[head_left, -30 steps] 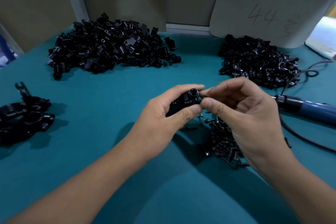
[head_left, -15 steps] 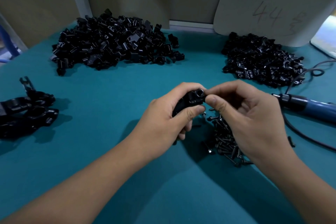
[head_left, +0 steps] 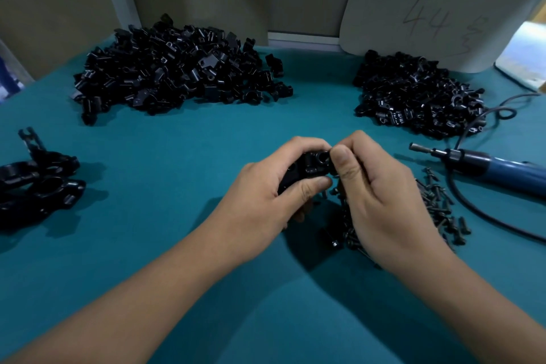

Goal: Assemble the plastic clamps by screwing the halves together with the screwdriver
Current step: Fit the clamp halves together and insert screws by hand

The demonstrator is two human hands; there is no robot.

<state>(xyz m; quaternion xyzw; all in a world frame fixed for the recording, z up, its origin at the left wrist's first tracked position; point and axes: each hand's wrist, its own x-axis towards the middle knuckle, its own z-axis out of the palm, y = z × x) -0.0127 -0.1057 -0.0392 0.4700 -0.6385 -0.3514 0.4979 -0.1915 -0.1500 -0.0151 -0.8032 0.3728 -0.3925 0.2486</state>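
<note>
Above a teal table (head_left: 165,156), the left hand (head_left: 266,192) grips a black clamp (head_left: 307,168), fingers and thumb curled round it, while the right hand (head_left: 381,201) pinches at the clamp's end with thumb and forefinger; what it pinches is hidden. A scatter of screws (head_left: 440,204) lies under and beside the right hand, with the blue screwdriver (head_left: 490,170) lying near them to the right. Two heaps of black parts (head_left: 177,71) (head_left: 419,97) sit at the back, and finished clamps (head_left: 38,183) lie at far left.
</note>
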